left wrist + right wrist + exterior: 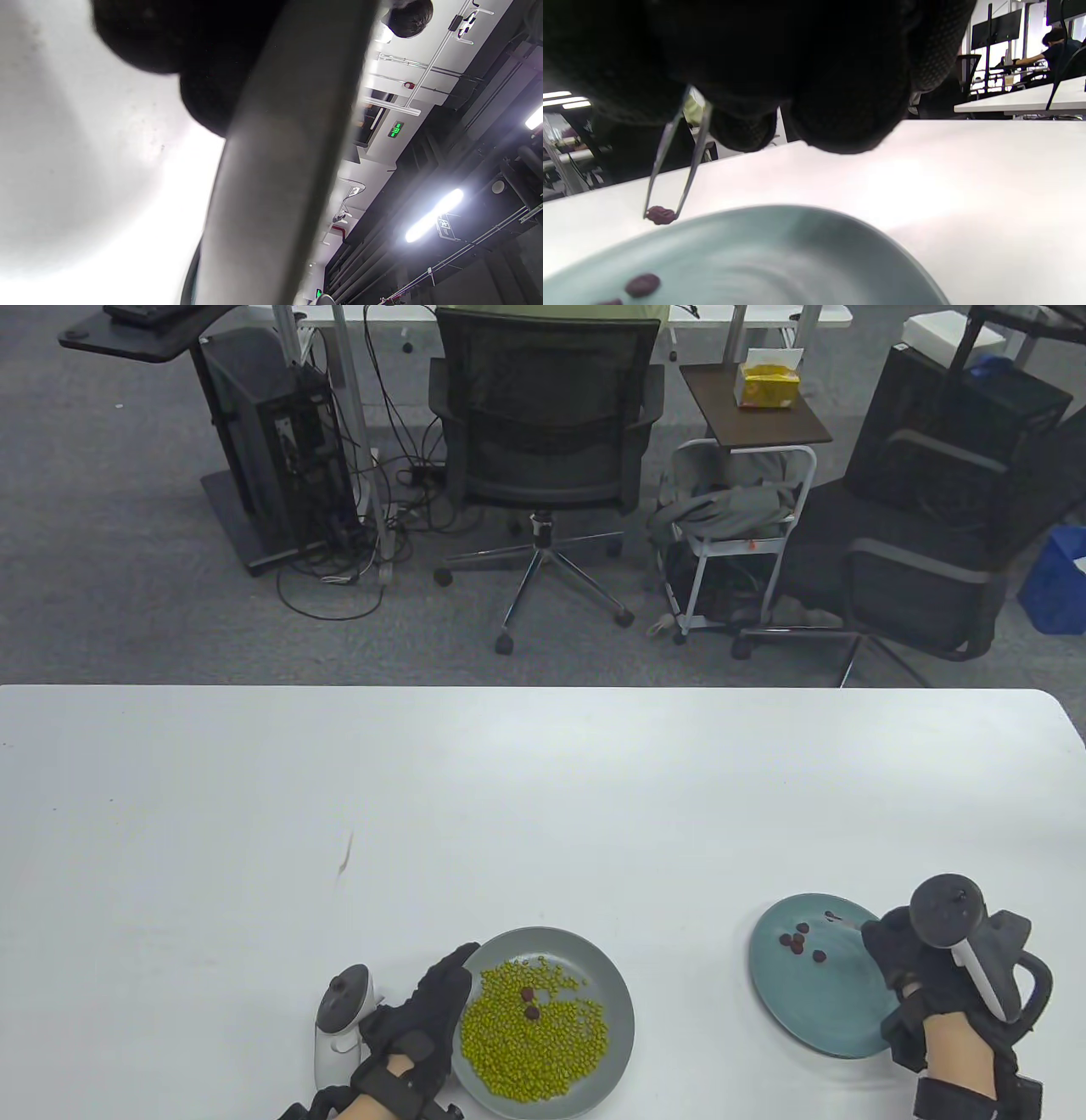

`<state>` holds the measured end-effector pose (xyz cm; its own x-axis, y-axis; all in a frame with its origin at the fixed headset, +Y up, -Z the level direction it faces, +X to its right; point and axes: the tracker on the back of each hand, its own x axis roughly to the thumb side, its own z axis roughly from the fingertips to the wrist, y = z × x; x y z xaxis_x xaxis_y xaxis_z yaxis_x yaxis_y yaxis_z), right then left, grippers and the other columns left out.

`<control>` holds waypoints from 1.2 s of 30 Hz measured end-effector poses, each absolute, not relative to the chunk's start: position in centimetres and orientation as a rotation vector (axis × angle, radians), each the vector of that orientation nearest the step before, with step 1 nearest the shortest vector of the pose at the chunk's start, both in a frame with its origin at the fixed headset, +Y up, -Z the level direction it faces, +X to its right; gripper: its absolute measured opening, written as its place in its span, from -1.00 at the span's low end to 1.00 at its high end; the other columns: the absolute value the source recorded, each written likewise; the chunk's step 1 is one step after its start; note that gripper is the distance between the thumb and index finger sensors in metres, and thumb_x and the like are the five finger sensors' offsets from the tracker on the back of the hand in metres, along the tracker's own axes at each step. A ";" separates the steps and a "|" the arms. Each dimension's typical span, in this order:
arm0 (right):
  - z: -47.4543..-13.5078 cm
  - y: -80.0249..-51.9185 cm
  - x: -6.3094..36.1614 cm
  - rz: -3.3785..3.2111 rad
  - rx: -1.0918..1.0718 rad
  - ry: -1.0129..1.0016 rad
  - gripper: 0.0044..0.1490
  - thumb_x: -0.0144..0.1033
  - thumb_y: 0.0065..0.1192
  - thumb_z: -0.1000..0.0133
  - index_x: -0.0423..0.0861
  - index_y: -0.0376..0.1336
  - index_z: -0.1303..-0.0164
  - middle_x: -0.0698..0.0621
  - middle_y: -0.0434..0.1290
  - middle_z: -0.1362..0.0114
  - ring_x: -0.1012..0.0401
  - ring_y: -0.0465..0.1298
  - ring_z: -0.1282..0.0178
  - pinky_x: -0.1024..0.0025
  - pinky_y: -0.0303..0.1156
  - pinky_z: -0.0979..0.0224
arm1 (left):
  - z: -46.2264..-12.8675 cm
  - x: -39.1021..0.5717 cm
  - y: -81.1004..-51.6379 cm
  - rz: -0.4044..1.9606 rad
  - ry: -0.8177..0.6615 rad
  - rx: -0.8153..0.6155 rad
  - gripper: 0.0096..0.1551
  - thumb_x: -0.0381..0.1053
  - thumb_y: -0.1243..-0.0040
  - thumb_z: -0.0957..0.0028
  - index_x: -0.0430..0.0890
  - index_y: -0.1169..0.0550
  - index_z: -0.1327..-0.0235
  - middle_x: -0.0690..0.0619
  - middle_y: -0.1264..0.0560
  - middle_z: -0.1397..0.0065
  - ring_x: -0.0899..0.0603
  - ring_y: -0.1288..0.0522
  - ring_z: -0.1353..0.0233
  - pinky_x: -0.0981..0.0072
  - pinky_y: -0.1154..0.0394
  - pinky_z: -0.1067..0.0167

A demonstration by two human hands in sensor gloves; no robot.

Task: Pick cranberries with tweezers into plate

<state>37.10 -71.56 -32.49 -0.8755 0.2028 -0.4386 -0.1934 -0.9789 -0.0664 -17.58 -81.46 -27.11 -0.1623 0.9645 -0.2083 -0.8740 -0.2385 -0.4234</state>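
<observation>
A grey plate [618, 984] at the bottom centre holds many green beans [534, 1035] and two dark red cranberries [529, 1003]. My left hand [428, 1014] rests against its left rim; the rim fills the left wrist view [275, 169]. A teal plate [814, 1010] at the right holds three cranberries [800, 942]. My right hand [899, 950] holds metal tweezers [674, 169] over the teal plate's far edge. Their tips pinch one cranberry [660, 215] just above the plate [763, 254]. Another cranberry [642, 284] lies on the plate in the right wrist view.
The white table [543, 797] stretches to a far edge. Beyond it stand office chairs [543, 432], a computer tower [280, 449] and a small cart [738, 543]. A small dark mark [346, 855] lies on the table at the left.
</observation>
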 end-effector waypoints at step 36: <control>-31.9 -69.5 32.2 2.727 -0.329 -0.314 -0.37 0.03 -0.02 0.05 0.12 0.20 -0.26 0.26 0.48 0.02 0.25 0.53 -0.09 0.06 0.17 -0.55 | -26.9 -17.4 -81.3 1.754 -0.273 -0.518 -0.29 0.22 0.08 -0.12 -0.02 -0.08 -0.45 -0.05 -0.37 -0.36 -0.14 -0.71 0.11 0.17 -0.64 0.26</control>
<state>32.19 -69.55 -31.86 -0.9024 0.3895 -0.1844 -0.3373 -0.9047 -0.2602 -17.43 -81.30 -26.93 -0.1752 0.9647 -0.1967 -0.8594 -0.2474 -0.4475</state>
